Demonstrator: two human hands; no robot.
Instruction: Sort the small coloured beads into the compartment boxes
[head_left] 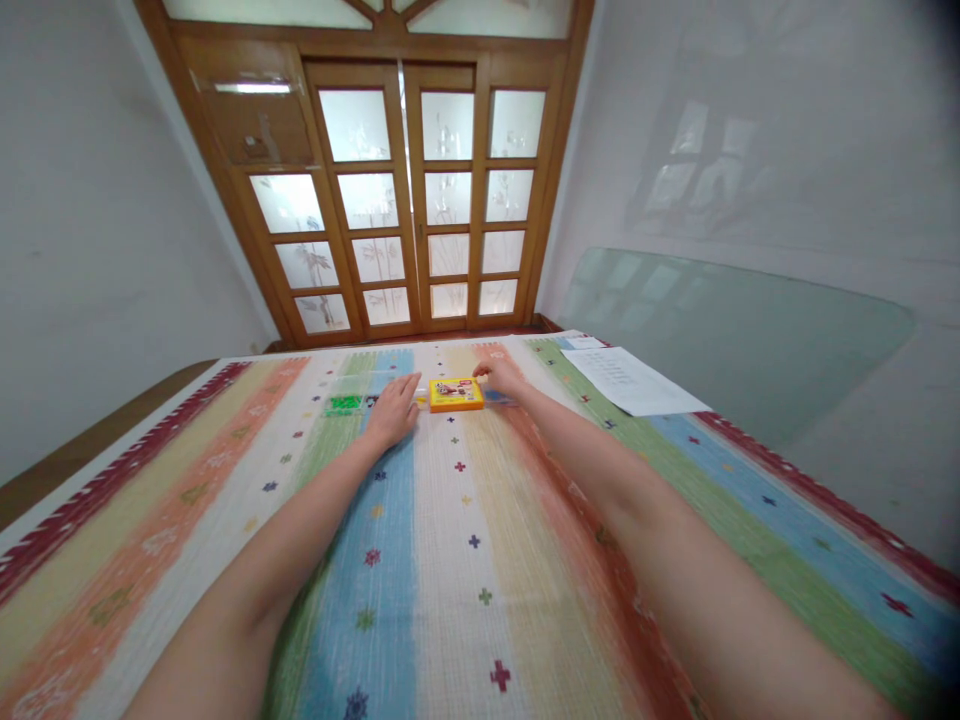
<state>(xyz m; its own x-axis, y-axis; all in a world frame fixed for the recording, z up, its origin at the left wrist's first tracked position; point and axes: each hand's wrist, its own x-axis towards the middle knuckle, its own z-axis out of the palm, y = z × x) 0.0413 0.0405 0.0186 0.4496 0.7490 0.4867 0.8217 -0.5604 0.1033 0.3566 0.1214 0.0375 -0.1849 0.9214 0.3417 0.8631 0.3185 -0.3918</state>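
Observation:
A small yellow box [456,395] with a printed picture lies flat on the striped tablecloth [450,560]. Just left of it rests my left hand [394,410], palm down with its fingers stretched out, over part of a clear plastic container. Green pieces [345,405] show in that container, left of the hand. My right hand [499,377] is at the box's right rear corner, its fingers curled together. Whatever those fingertips hold, if anything, is too small to make out. Something clear and bluish lies under the right wrist, partly hidden.
White printed paper [634,380] lies at the right rear of the table, with a smaller white sheet [585,342] behind it. Wooden doors with glass panes [448,195] stand beyond the far edge. A pale glass panel [720,330] leans along the right wall.

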